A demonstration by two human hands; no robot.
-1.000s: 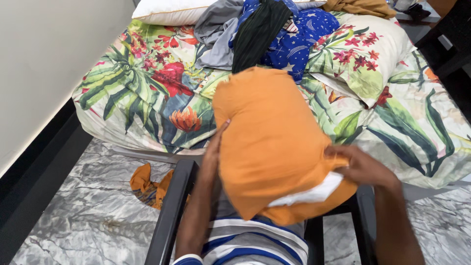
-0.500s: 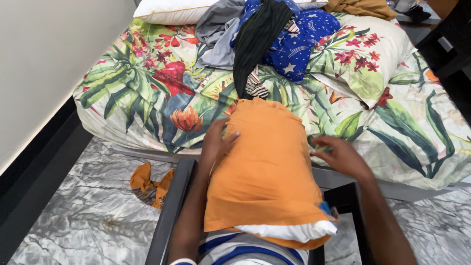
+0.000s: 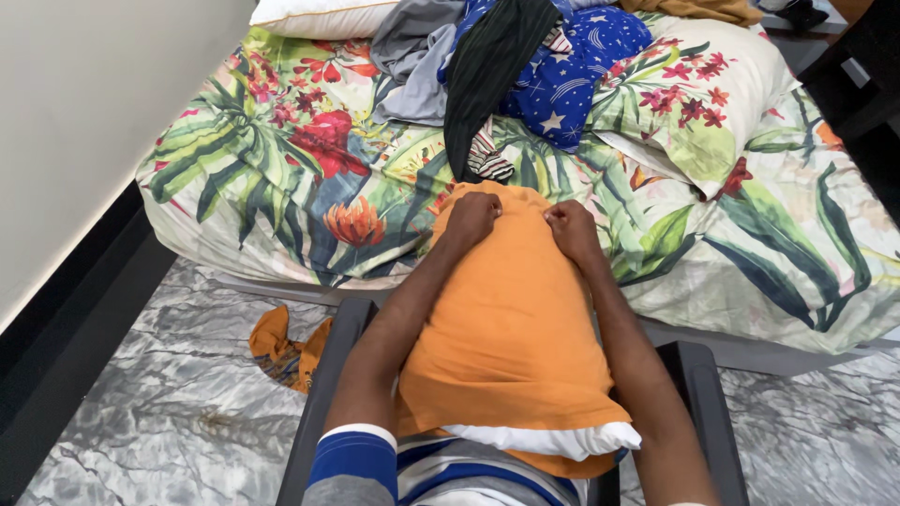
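— What are you holding?
— Your left hand (image 3: 472,217) and right hand (image 3: 568,228) are both fisted on the far end of the orange pillowcase (image 3: 506,328); it lies over your lap, reaching the floral bedspread (image 3: 281,187), white pillow (image 3: 544,439) peeking out.

From my feed I can't see the fingertips of either the left hand (image 3: 472,217) or the right hand (image 3: 568,225), since both fists curl into the far end of the orange pillowcase (image 3: 511,328), which hides nearly all of the white pillow (image 3: 544,439). The black chair arms (image 3: 328,394) run off the bottom edge, and the orange cloth on the floor (image 3: 286,345) is partly tucked behind one
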